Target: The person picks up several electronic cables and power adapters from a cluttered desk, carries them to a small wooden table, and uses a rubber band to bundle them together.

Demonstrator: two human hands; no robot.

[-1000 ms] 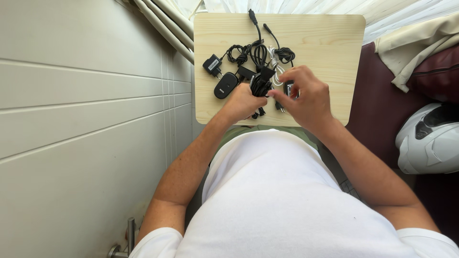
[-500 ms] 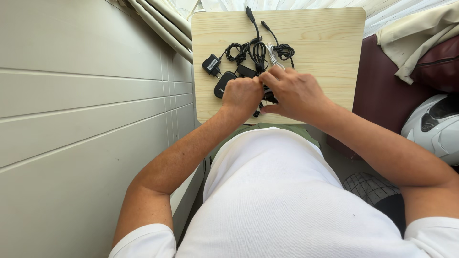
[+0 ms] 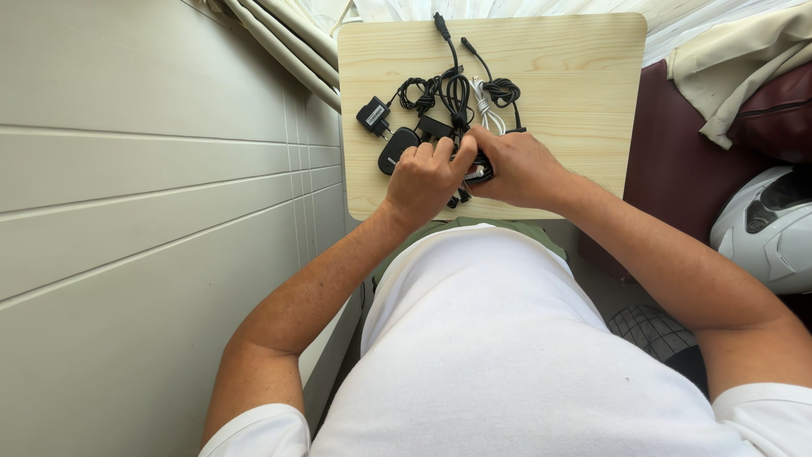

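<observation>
a: what do my hands hold?

b: i see the left hand (image 3: 425, 176) and right hand (image 3: 516, 167) closed together on a black cable bundle (image 3: 474, 166), fingers curled, near the front edge of the pale wooden tabletop (image 3: 575, 93).

a: what lies around it?

b: just behind the hands lie coiled black cables (image 3: 457, 89), a white cable (image 3: 485, 101), a black plug adapter (image 3: 374, 115) and an oval black device (image 3: 395, 149). a white helmet (image 3: 761, 228) sits far right.
</observation>
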